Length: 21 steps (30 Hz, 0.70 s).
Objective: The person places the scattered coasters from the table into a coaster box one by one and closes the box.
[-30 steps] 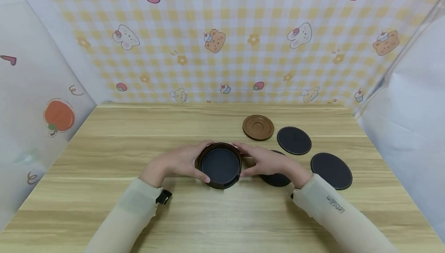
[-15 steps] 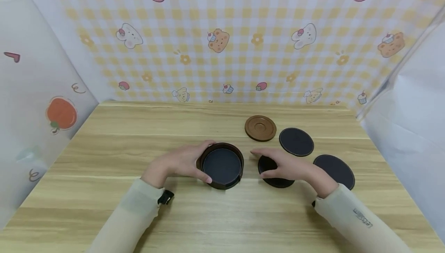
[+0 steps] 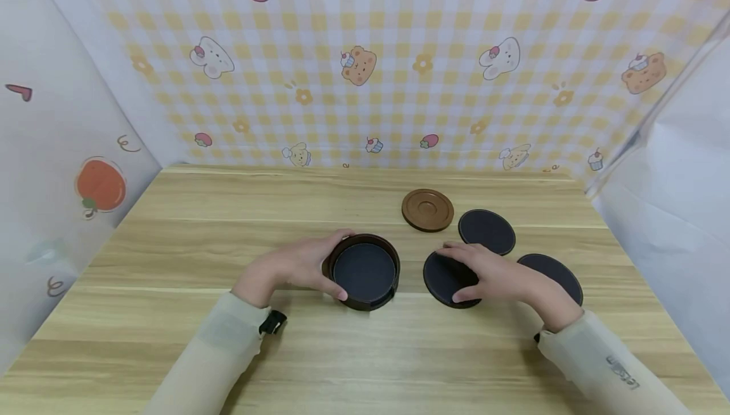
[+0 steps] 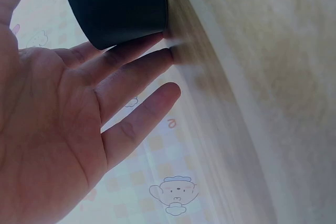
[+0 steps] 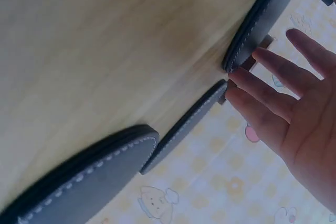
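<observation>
My left hand (image 3: 299,264) holds a round dark coaster holder (image 3: 355,305) at its left side, the thumb at the near rim and the fingers around the back. Inside the holder lies a black coaster (image 3: 364,272). In the left wrist view the holder's dark wall (image 4: 118,9) meets the fingers. My right hand (image 3: 499,279) is over a black round coaster (image 3: 440,279) on the table, thumb and fingers spread across its right part. The right wrist view has its fingertips beside that stitched coaster (image 5: 268,22); whether they touch it I cannot tell.
Two more black coasters, one farther back (image 3: 486,231) and one at the right (image 3: 550,275), lie on the wooden table (image 3: 365,364). A brown wooden disc (image 3: 428,210) with a ringed centre lies behind. A yellow checked cloth (image 3: 393,104) hangs at the back.
My right hand has left the holder's right side and moved right to the nearest loose black coaster. My left hand stays at the holder.
</observation>
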Available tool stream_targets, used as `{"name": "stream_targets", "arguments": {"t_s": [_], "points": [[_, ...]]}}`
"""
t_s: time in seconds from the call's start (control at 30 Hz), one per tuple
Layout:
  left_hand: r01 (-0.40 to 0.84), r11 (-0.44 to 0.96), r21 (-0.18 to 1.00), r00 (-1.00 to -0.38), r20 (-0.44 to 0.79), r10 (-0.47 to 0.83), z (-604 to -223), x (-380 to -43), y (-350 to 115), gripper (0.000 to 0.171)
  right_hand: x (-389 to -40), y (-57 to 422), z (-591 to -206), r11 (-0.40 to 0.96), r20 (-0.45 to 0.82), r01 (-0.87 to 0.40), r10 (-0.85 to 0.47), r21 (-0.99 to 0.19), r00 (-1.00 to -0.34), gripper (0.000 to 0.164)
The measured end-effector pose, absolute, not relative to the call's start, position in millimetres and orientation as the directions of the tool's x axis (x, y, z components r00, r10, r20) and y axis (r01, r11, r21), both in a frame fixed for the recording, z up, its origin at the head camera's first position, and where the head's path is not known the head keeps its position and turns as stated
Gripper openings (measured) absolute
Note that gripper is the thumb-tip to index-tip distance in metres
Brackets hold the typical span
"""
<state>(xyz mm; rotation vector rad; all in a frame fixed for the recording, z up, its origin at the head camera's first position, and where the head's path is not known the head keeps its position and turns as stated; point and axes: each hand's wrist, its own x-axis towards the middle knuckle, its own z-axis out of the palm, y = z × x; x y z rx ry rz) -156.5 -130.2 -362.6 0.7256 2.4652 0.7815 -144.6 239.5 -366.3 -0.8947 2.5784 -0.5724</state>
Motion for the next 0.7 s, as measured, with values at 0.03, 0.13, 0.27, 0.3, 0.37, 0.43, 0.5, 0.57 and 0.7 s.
{"name": "stream_targets", "arguments": {"t_s": [0.03, 0.13, 0.27, 0.3, 0.37, 0.43, 0.5, 0.57, 0.7], "points": [[0.343, 0.703, 0.623, -0.76, -0.256, 0.597, -362.7, -156.3, -130.2, 0.114, -143.8, 239.8, -365.6, 0.725, -0.204, -0.495, -0.641, -0.479, -0.74, 0.078], [0.342, 0.703, 0.623, -0.76, -0.256, 0.597, -363.1, -155.9, -130.3, 0.114, -140.8, 238.7, -364.5, 0.746, -0.247, -0.458, -0.618, -0.483, -0.746, 0.079], [0.339, 0.702, 0.627, -0.758, -0.26, 0.598, -363.5, -155.3, -130.5, 0.114, -136.9, 235.6, -365.5, 0.774, -0.287, -0.427, -0.59, -0.468, -0.754, 0.082], [0.337, 0.703, 0.626, -0.758, -0.263, 0.597, -363.5, -155.2, -130.4, 0.114, -136.4, 234.8, -366.1, 0.779, -0.291, -0.424, -0.585, -0.462, -0.757, 0.083], [0.334, 0.708, 0.622, -0.757, -0.271, 0.595, -363.3, -155.0, -130.3, 0.115, -135.4, 233.7, -366.9, 0.786, -0.292, -0.431, -0.582, -0.444, -0.759, 0.084], [0.331, 0.713, 0.617, -0.756, -0.279, 0.592, -362.9, -155.4, -130.0, 0.115, -135.0, 233.0, -367.7, 0.791, -0.291, -0.437, -0.579, -0.429, -0.762, 0.084], [0.328, 0.717, 0.616, -0.755, -0.285, 0.59, -362.3, -155.9, -129.8, 0.115, -135.0, 232.0, -367.8, 0.795, -0.291, -0.44, -0.576, -0.417, -0.764, 0.082], [0.324, 0.718, 0.616, -0.755, -0.289, 0.588, -361.6, -156.7, -129.7, 0.115, -135.1, 230.9, -367.7, 0.798, -0.291, -0.443, -0.574, -0.409, -0.765, 0.081], [0.314, 0.714, 0.625, -0.755, -0.292, 0.587, -361.1, -157.7, -129.9, 0.115, -135.6, 227.9, -366.1, 0.795, -0.278, -0.469, -0.584, -0.384, -0.763, 0.078]]}}
